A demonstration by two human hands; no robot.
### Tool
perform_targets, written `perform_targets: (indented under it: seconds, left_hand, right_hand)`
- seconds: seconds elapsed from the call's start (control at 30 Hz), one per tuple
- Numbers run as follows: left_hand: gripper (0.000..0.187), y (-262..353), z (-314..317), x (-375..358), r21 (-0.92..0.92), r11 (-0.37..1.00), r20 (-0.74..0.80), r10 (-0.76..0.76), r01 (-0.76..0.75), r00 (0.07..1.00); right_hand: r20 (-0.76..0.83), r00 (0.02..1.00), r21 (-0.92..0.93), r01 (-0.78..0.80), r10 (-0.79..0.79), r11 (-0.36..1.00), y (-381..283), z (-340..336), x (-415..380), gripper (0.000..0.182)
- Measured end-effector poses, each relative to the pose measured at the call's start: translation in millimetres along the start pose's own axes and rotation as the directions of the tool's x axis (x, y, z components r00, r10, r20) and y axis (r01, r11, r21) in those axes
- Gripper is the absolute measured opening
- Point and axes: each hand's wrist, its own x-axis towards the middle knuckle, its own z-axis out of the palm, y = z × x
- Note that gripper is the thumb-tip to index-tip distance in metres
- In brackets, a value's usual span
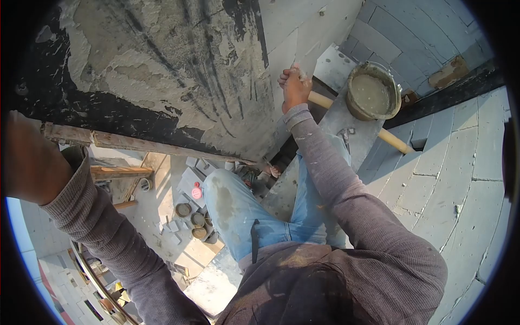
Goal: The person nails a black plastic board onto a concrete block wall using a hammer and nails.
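My left hand (35, 157) is at the far left, smeared by motion, near the lower left end of a black surface (179, 70) coated with rough grey mortar. Its fingers cannot be made out. My right hand (297, 89) is raised beside the pale block wall (284, 32), its fingers curled closed. Whatever it holds, if anything, is hidden. Just right of that hand a bucket (374, 95) of wet grey mix stands on a narrow grey plank (333, 116).
A round wooden pole (395, 141) passes under the plank. Grey block walls (449, 162) rise on the right. Far below, several small buckets (199, 233), loose blocks (189, 181) and a pink-red container (196, 190) are on the floor. Another person's hand (273, 171) shows below the mortared surface.
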Motion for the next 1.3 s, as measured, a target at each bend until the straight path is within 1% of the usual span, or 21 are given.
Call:
perform_targets:
  seconds: [0.07,0.1,0.13,0.17,0.2,0.23,0.3,0.33,0.37,0.43,0.5,0.67,0.73,0.83,0.9,0.97,1.03,1.17,1.2,1.23,1.3]
  left_hand:
    - [0.044,20.8,11.6,17.6,-0.033,0.998,-0.017,0.047,-0.047,0.999]
    - [0.044,16.7,10.4,23.3,-0.045,0.996,-0.03,0.079,-0.08,0.996]
    - [0.045,-2.4,1.4,26.1,0.039,0.981,-0.026,0.189,-0.188,0.982]
    - [0.046,-22.5,-7.2,28.5,0.124,0.949,-0.018,0.294,-0.29,0.956]
    - [0.048,-29.4,-9.2,31.1,0.208,0.901,-0.004,0.391,-0.381,0.921]
    - [0.048,-19.0,-3.9,30.2,0.201,0.895,-0.018,0.409,-0.398,0.912]
    - [0.045,1.8,3.9,22.9,0.134,0.936,-0.088,0.337,-0.324,0.937]
    - [0.045,-5.5,0.0,26.1,0.134,0.932,-0.093,0.35,-0.336,0.932]
    - [0.046,-21.1,-8.7,32.5,0.195,0.937,-0.048,0.303,-0.289,0.952]
    - [0.048,-5.3,-3.8,30.1,0.257,0.935,0.001,0.254,-0.245,0.967]
    - [0.049,13.9,7.7,15.0,0.027,0.985,-0.116,0.171,-0.169,0.979]
    - [0.05,-1.3,2.4,21.7,0.057,0.983,-0.126,0.181,-0.175,0.975]
    - [0.05,-4.0,0.5,24.0,0.067,0.981,-0.123,0.192,-0.185,0.974]
    - [0.047,-16.2,-7.3,29.0,0.122,0.98,-0.079,0.166,-0.155,0.983]
    - [0.036,-26.1,-11.7,33.8,0.221,0.922,-0.019,0.331,-0.319,0.943]
    - [0.03,-18.7,-7.8,26.6,0.189,0.942,-0.056,0.293,-0.278,0.954]
    - [0.026,-12.4,-1.9,27.7,0.154,0.959,-0.088,0.253,-0.237,0.964]
    - [0.025,-42.4,-14.0,37.8,0.085,0.901,-0.009,0.428,-0.425,0.904]
    - [0.026,-45.8,-18.8,39.6,0.072,0.88,0.004,0.47,-0.469,0.883]
    - [0.026,-32.2,-16.2,33.0,0.09,0.885,0.021,0.456,-0.456,0.89]
    - [0.057,17.2,5.4,12.4,0.342,0.922,-0.068,0.216,-0.181,0.974]
  right_hand:
    - [-0.034,0.989,-0.135,0.138,-0.144,0.981,19.3,-1.6,-2.1,0.039]
    - [0.016,0.977,-0.234,0.208,-0.211,0.95,25.1,-4.8,-3.4,0.04]
    - [0.07,0.96,-0.33,0.278,-0.27,0.902,26.8,-9.4,-6.7,0.041]
    - [0.064,0.957,-0.302,0.29,-0.284,0.908,18.1,-8.2,-14.7,0.041]
    - [0.146,0.91,-0.381,0.415,-0.389,0.826,6.3,-7.7,-24.6,0.043]
    - [0.234,0.847,-0.45,0.529,-0.477,0.719,-1.8,-7.0,-30.0,0.046]
    - [0.263,0.821,-0.403,0.571,-0.507,0.715,-11.5,-2.8,-34.7,0.047]
    - [0.298,0.798,-0.372,0.603,-0.524,0.706,-13.2,0.0,-33.9,0.048]
    - [0.294,0.799,-0.364,0.601,-0.525,0.712,-14.0,2.1,-33.3,0.048]
    - [0.348,0.821,-0.38,0.565,-0.453,0.732,-12.5,1.6,-32.9,0.051]
    - [0.35,0.819,-0.38,0.567,-0.454,0.731,-11.3,0.8,-30.6,0.052]
    - [0.358,0.817,-0.42,0.574,-0.452,0.703,-16.1,-0.2,-29.0,0.057]
    - [0.366,0.796,-0.467,0.605,-0.482,0.645,-17.3,-0.5,-29.3,0.057]
    - [0.36,0.771,-0.425,0.637,-0.525,0.643,-16.0,0.5,-27.6,0.058]
    - [0.371,0.778,-0.416,0.628,-0.508,0.658,-18.0,-1.9,-27.1,0.058]
    - [0.382,0.781,-0.404,0.621,-0.494,0.671,-22.0,-1.6,-27.0,0.059]
    - [0.44,0.713,-0.317,0.692,-0.547,0.648,-24.2,-1.4,-27.4,0.059]
    - [0.477,0.756,-0.365,0.635,-0.448,0.681,-17.8,-3.7,-20.0,0.058]
    - [0.462,0.746,-0.329,0.646,-0.479,0.689,-17.9,-1.8,-19.8,0.057]
    - [0.447,0.74,-0.295,0.653,-0.503,0.698,-17.0,-0.5,-21.0,0.056]
    - [0.449,0.76,-0.301,0.625,-0.471,0.72,-14.5,0.9,-20.6,0.054]
